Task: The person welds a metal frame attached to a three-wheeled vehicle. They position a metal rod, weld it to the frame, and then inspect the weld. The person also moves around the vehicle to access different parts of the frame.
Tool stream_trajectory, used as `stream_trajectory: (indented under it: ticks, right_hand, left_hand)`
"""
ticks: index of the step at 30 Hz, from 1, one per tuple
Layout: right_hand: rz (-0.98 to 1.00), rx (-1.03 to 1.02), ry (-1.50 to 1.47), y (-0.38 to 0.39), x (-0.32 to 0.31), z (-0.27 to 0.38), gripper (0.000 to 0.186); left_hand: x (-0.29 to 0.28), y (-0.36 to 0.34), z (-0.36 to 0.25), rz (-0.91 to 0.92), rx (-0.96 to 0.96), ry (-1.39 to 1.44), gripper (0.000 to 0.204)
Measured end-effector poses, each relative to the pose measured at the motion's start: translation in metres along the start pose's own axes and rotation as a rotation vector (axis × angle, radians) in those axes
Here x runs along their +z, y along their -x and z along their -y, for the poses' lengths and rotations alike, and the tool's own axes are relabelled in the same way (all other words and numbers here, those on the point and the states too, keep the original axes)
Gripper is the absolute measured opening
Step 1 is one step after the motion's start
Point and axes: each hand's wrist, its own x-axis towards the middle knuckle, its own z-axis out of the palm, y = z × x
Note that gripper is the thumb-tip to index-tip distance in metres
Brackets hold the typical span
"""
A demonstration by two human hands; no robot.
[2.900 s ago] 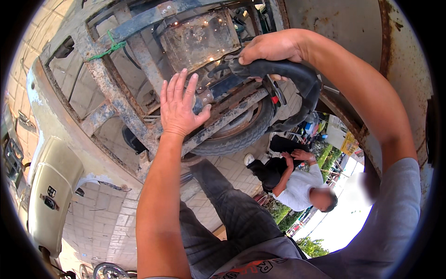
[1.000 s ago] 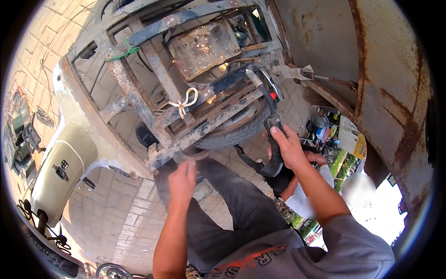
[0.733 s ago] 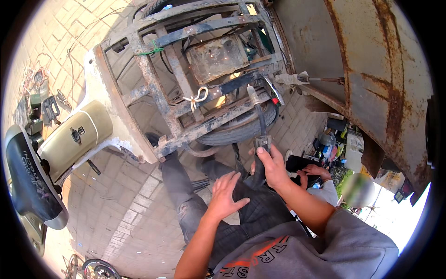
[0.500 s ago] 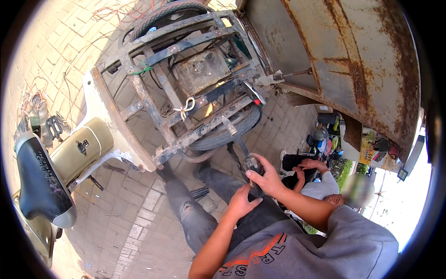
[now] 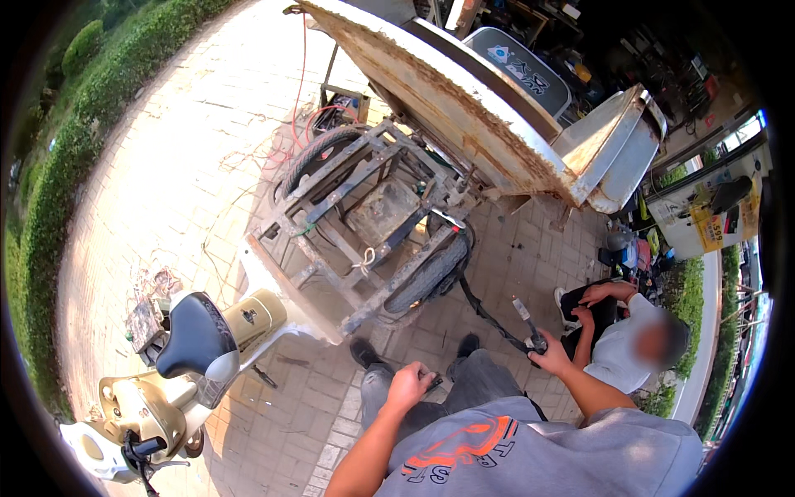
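- R hand (image 5: 552, 356) is wrapped round a torch tool (image 5: 527, 318), fingers pressed in on its dark handle; pale tip sticks out past the grip, pointing up & to the left
- Black cable (image 5: 490, 317) leaves the R hand grip, goes up-left, ends near front wheel (image 5: 426, 290)
- L hand (image 5: 411, 386) is left of & a bit below R hand, well apart from torch tool; fingers curled in, sm. dark thing (image 5: 435, 382) right by its fingertips, can't tell if it's pinched or just behind
- Metal frame (image 5: 406, 272) is up-left of R hand, above L hand, bare bars, w/ front wheel on its near side & rear wheel (image 5: 319, 157) at far side
- Flat box (image 5: 386, 211) sits among the bars, further from both hands; pale tie (image 5: 364, 262) is looped on a bar closer in
- Rusty panel (image 5: 472, 116) stands tilted beyond R hand, past the frame
- Dark saddle (image 5: 197, 338) is left of & slightly above L hand, on a cream scooter (image 5: 137, 406)
- Dark shoes (image 5: 469, 345) are just past L hand, one either side, on brick paving (image 5: 207, 157)
- Co-worker (image 5: 636, 344) in grey top is right of R hand, own hands near each other, apart from torch tool
- Yellow sheet (image 5: 714, 229) is up-right of R hand, past co-worker
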Motion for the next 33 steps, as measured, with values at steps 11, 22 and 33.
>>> stream_trajectory:
  ticks: [11,22,33]
  right_hand:
    - [-0.373,0.134,-0.498,0.08,-0.125,-0.126,0.069]
    - [-0.797,-0.052,-1.478,0.05,-0.354,-0.136,0.035]
    - [-1.011,-0.462,-1.229,0.02,-0.652,-0.144,0.052]
  left_hand:
    - [0.041,0.071,0.011,-0.543,0.097,-0.716,0.03]
    - [0.131,-0.02,-0.191,-0.002,0.003,-0.603,0.04]
    - [0.244,-0.264,-0.308,0.326,0.004,-0.533,0.043]
